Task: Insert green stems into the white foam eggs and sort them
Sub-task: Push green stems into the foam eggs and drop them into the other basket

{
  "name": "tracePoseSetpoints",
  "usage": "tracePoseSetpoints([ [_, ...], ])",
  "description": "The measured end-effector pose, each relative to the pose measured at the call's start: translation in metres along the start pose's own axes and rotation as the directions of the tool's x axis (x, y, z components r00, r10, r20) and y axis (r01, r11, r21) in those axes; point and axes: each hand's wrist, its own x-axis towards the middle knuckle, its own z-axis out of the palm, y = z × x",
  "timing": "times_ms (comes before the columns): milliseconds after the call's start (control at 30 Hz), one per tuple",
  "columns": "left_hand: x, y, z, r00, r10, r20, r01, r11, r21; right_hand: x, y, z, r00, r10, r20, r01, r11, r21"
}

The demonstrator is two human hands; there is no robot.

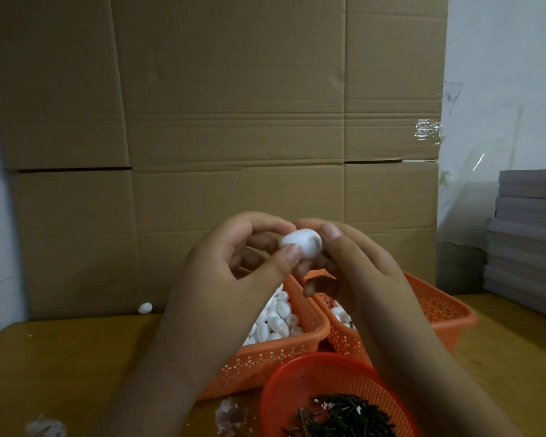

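Note:
A white foam egg [303,242] is held up between both hands above the baskets. My left hand [234,263] pinches its left end with thumb and fingers. My right hand [350,266] grips its right end, thumb on top. No stem shows at the egg. Below, an orange rectangular basket [265,361] holds several white foam eggs [278,316]. A second orange basket [438,310] to its right holds a few eggs, mostly hidden by my right hand. A round red basket [297,389] at the front holds several green stems [341,417].
A large cardboard sheet [218,121] stands as a backdrop behind the wooden table [60,367]. One loose foam egg [145,307] lies at its foot on the left. Grey boards [530,241] are stacked at the right. Foam scraps [230,416] lie near the front.

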Motion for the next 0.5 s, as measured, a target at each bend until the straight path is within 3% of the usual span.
tracePoseSetpoints([
  [100,0.0000,-0.0008,-0.0021,0.998,-0.018,-0.054,0.017,1.000,-0.013,-0.0006,0.0005,-0.0007,0.999,-0.008,0.040,0.008,1.000,-0.005],
  [300,0.0002,0.0017,-0.0011,1.000,0.003,0.019,-0.003,1.000,0.006,-0.0017,0.0000,0.0011,0.999,-0.032,0.033,0.034,0.998,-0.055],
  [500,-0.0007,0.0021,-0.0027,1.000,-0.005,-0.017,0.004,0.998,-0.055,-0.0026,-0.0026,0.0002,0.996,-0.070,0.060,0.074,0.995,-0.073],
])
